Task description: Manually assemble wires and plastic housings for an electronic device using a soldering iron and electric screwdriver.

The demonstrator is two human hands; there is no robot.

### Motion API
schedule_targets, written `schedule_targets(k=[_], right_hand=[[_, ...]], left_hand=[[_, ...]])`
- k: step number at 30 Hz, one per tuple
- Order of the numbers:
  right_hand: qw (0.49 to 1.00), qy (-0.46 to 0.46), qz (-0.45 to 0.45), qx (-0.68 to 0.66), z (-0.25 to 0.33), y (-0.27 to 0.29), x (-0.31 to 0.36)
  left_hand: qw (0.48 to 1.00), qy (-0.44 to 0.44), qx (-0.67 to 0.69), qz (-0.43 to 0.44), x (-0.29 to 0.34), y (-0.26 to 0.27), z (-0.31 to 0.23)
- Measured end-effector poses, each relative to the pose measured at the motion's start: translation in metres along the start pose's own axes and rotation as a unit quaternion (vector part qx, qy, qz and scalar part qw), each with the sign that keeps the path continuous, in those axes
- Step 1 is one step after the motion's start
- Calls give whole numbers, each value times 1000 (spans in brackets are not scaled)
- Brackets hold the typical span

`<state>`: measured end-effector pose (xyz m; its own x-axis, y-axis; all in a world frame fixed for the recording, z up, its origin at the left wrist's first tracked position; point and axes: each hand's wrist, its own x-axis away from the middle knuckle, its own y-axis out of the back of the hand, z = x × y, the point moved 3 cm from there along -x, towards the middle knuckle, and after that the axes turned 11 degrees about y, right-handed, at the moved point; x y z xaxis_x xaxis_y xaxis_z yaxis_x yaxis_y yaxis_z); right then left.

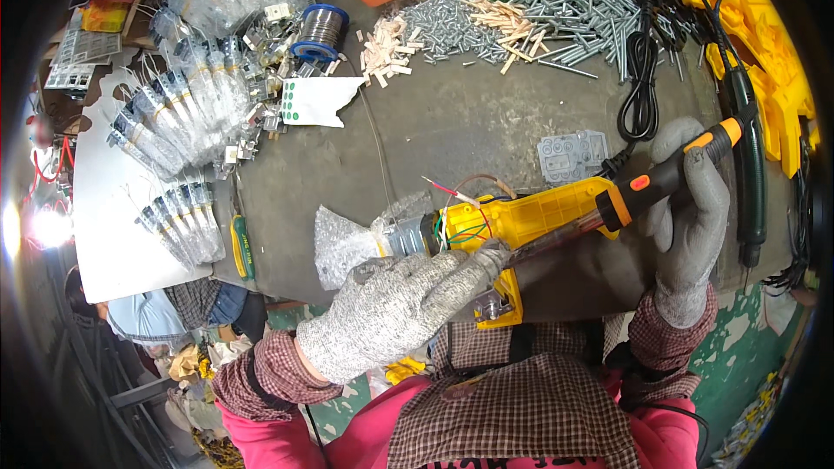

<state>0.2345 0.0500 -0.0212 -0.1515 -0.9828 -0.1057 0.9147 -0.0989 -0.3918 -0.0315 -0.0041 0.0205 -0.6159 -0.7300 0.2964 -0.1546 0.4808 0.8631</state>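
A yellow plastic power-tool housing half [530, 217] lies at the near edge of the table, its inside facing up. At its left end sits a metal motor [408, 236], partly wrapped in bubble wrap [339, 247]. Thin coloured wires [465, 230] rise beside it. My gloved left hand [391, 304] lies over the motor end and housing, fingertips closed near the wires. My gloved right hand [695, 217] grips a black-and-orange-handled tool [647, 182] resembling a soldering iron. Its thick shaft slants down to my left fingertips, where the tip is hidden.
Bagged electrical parts [182, 113], a solder spool [320, 32] and piles of screws [582, 17] lie across the back and left. A corded dark green tool [749, 174] hangs at right, beside yellow housings [773, 61]. A black cord [641, 87] lies coiled; a small screwdriver [241, 247] is left.
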Motion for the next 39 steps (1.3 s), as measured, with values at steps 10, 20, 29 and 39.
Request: schedule_targets(k=[10, 20, 29, 39], right_hand=[[999, 1, -4, -36, -3, -3, 0], [1000, -3, 12, -14, -2, -3, 1], [999, -31, 14, -24, -4, -5, 2], [1000, -26, 3, 5, 1, -3, 3]], left_hand=[[999, 17, 5, -37, -7, 8, -4], [998, -5, -62, -6, -2, 3, -2], [999, 18, -40, -8, -6, 7, -5], [1000, 6, -27, -6, -8, 11, -7]])
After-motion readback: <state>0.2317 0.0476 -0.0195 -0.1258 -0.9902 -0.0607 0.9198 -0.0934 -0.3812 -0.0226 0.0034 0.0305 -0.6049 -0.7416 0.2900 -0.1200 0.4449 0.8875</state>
